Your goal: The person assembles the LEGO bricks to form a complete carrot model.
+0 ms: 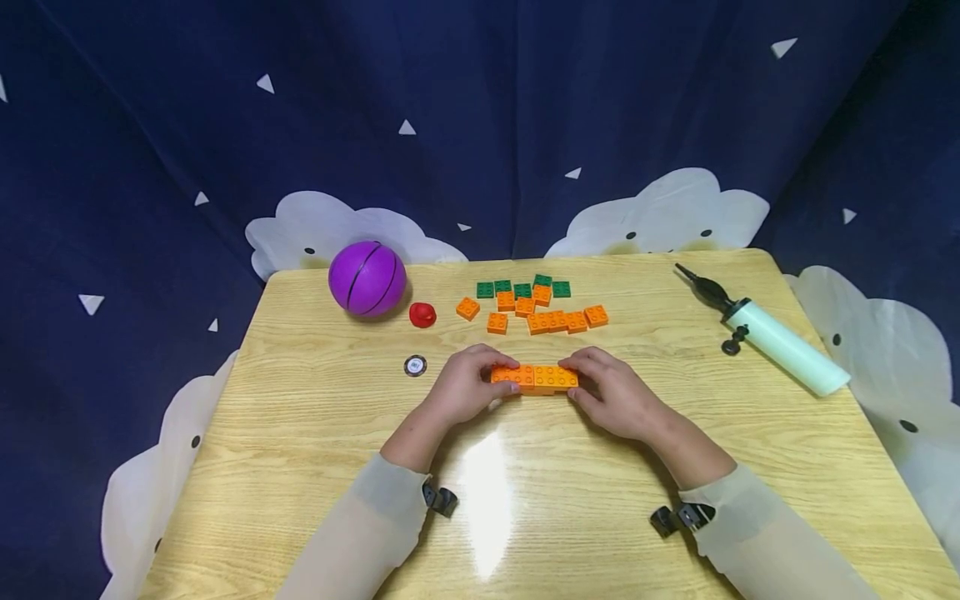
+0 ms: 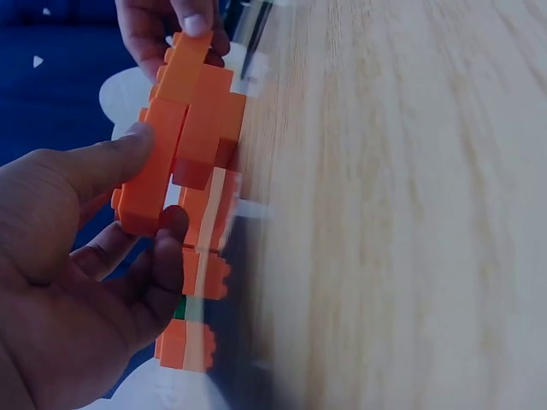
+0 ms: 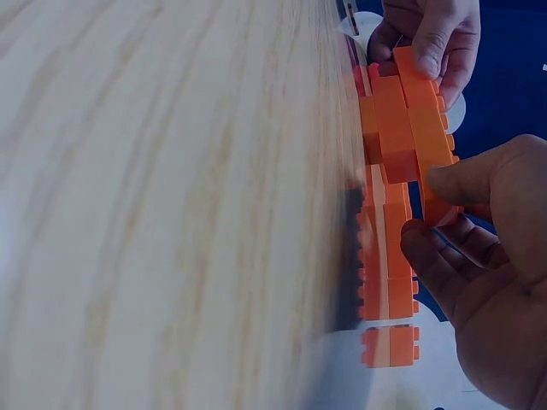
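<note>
At the middle of the table, a stepped stack of orange building bricks (image 1: 536, 379) stands studs up. Two long bricks lie end to end on top. The wrist views show a shorter middle brick (image 2: 203, 128) under their joint and a smaller bottom brick (image 3: 369, 128) below that. My left hand (image 1: 465, 387) grips the left end of the top layer between thumb and fingers. At its right end, my right hand (image 1: 618, 396) pinches the other top brick, thumb on the near side. Part of each top brick overhangs the layers beneath.
Behind the stack lie several loose orange bricks (image 1: 497, 323) and green bricks (image 1: 485, 290). A purple ball (image 1: 367, 279), a small red cap-shaped piece (image 1: 422, 314) and a round chip (image 1: 415, 365) sit to the left. On the right lies a pale green hand pump (image 1: 787, 346).
</note>
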`<state>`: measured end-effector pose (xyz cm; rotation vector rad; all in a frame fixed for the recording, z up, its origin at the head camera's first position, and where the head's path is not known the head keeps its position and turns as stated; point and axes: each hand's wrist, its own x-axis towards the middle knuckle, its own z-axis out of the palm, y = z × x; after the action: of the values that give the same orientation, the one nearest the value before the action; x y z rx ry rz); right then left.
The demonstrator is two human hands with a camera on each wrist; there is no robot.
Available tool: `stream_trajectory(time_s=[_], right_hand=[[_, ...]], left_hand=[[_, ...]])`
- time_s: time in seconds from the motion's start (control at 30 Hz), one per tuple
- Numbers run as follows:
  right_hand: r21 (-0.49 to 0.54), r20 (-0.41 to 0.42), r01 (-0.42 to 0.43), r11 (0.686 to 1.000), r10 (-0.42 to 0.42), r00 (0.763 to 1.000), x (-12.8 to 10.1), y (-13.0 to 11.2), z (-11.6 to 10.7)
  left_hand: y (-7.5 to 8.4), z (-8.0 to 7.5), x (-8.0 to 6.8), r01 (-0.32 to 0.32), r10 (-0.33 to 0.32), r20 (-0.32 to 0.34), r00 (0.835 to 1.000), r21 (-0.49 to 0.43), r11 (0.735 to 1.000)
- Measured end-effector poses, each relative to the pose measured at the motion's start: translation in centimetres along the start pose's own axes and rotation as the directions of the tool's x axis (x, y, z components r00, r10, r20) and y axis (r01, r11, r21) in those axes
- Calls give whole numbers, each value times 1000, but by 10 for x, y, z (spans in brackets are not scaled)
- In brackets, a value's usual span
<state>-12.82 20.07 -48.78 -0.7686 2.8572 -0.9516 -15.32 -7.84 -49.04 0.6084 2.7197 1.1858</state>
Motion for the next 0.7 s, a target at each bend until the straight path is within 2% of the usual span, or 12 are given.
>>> stream_trajectory(time_s=[0.13,0.47,0.7], right_hand=[[-1,8,-3,1000,3,1000,0,0,-1],[49,34,14,999,-15,999,3,6,-9],[102,-9,-10,995,11,1000,11,20,-10]], left_hand=[[0,1,0,3,-3,-4,1000,-15,1000],[3,1,2,65,-65,21,998,-34,997],[1,1,2,55,-54,18,998,-71,996]])
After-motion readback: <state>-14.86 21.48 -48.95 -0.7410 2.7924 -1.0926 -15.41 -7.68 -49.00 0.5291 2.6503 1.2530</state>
